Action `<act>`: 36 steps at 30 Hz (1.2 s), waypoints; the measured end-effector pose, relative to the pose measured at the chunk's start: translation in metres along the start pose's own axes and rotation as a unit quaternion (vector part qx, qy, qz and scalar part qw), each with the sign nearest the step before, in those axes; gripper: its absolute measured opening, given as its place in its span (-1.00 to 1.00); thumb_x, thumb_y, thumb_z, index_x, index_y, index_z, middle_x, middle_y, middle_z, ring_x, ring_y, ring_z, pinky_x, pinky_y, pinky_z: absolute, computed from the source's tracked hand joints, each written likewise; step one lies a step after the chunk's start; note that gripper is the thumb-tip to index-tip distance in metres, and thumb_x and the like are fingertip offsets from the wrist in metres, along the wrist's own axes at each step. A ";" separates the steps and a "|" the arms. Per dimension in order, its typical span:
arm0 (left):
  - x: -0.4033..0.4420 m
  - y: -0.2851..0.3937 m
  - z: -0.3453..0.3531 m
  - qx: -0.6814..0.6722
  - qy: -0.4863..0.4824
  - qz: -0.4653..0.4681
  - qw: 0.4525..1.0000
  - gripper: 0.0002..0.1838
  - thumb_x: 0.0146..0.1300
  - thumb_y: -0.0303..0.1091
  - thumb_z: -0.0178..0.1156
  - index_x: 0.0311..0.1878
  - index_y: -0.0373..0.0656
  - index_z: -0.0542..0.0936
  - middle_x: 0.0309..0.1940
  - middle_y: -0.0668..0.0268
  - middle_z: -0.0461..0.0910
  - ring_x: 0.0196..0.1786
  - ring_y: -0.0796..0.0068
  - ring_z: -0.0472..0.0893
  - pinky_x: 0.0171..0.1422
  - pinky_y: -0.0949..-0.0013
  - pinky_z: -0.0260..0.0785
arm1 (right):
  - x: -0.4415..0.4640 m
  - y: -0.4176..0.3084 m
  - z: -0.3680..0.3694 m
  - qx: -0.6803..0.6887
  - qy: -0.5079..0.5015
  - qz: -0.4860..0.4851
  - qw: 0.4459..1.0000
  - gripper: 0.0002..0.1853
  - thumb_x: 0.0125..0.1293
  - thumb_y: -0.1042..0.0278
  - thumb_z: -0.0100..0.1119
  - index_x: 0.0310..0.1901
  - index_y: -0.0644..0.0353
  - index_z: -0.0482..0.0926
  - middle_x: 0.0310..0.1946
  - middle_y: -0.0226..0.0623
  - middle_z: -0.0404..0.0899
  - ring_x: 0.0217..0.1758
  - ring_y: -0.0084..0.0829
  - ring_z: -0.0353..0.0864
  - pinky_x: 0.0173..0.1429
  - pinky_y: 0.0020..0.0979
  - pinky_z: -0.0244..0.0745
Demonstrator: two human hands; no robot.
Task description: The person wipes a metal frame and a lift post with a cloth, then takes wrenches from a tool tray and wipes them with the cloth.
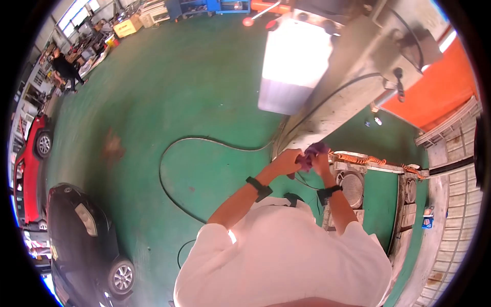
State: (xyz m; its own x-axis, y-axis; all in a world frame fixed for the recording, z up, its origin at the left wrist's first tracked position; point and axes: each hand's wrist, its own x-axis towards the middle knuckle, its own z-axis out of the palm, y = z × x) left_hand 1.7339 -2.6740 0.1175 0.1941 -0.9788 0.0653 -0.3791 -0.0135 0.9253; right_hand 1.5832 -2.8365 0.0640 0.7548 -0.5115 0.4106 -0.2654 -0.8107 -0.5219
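Note:
In front of my white shirt, both hands meet at a crumpled purple cloth. My left hand has its fingers closed on the cloth's left side. My right hand is wrapped in part of the same cloth, with its fingers partly covered. A dark band sits on each wrist. Just beyond the hands stands the base of a grey metal post, and an orange coiled hose runs off to the right of them.
A black hose loops over the green floor to the left. A dark car and a red car stand at the left. A person is at the far left. Lift parts lie at the right.

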 end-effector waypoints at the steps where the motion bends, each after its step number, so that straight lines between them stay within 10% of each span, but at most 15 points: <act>1: -0.017 -0.010 -0.008 0.001 0.013 0.000 1.000 -0.68 -0.02 -0.44 0.26 -0.14 -0.28 0.54 -0.25 -0.04 0.62 -0.20 -0.02 0.63 -0.10 0.15 0.47 | -0.014 -0.011 0.010 0.055 -0.075 0.091 0.991 -0.78 0.21 0.40 0.16 -0.12 0.19 0.64 -0.12 -0.01 0.60 -0.03 0.03 0.58 0.01 -0.11 0.48; 12: -0.157 -0.020 -0.129 -0.105 0.189 -0.162 0.963 -0.80 0.09 -0.48 0.25 -0.29 -0.23 0.41 -0.48 0.23 0.49 -0.44 0.42 0.48 -0.36 0.33 0.34 | 0.020 -0.135 0.166 0.148 -0.111 -0.153 0.971 -0.87 0.25 0.44 0.12 -0.27 0.06 0.68 -0.14 -0.23 0.61 0.10 -0.10 0.47 0.26 -0.10 0.33; 16: -0.175 -0.032 -0.165 -0.035 0.267 -0.070 0.960 -0.77 0.14 -0.52 0.28 -0.26 -0.24 0.38 -0.53 0.29 0.50 -0.50 0.54 0.49 -0.43 0.38 0.37 | 0.067 -0.165 0.220 0.182 -0.164 -0.208 0.947 -0.80 0.25 0.42 0.13 -0.09 0.13 0.60 -0.03 -0.20 0.58 0.14 -0.07 0.46 0.34 -0.11 0.30; 23: -0.182 -0.004 -0.260 0.138 0.322 -0.025 0.936 -0.68 0.08 -0.70 0.27 -0.22 -0.24 0.34 -0.11 0.09 0.37 -0.17 0.06 0.51 -0.17 0.17 0.41 | 0.195 -0.252 0.274 0.181 -0.083 -0.109 0.974 -0.61 0.17 0.43 0.23 0.07 0.23 0.51 0.03 -0.07 0.54 0.15 0.05 0.50 0.24 -0.06 0.37; 36: -0.128 -0.038 -0.402 0.281 0.284 0.125 0.908 -0.64 -0.30 -0.69 0.23 -0.35 -0.16 0.42 -0.21 0.24 0.39 -0.15 0.19 0.50 -0.21 0.19 0.45 | 0.374 -0.305 0.299 0.274 -0.046 -0.050 0.959 -0.62 0.26 0.34 0.20 0.07 0.28 0.43 -0.04 -0.06 0.57 0.06 -0.05 0.55 0.13 -0.15 0.42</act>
State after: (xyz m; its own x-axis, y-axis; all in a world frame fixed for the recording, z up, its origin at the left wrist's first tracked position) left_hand 2.0867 -2.4663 0.2243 0.4139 -0.7037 0.5774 -0.8461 -0.0635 0.5292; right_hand 2.1256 -2.6952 0.1531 0.8162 -0.3915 0.4249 0.1476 -0.5697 -0.8085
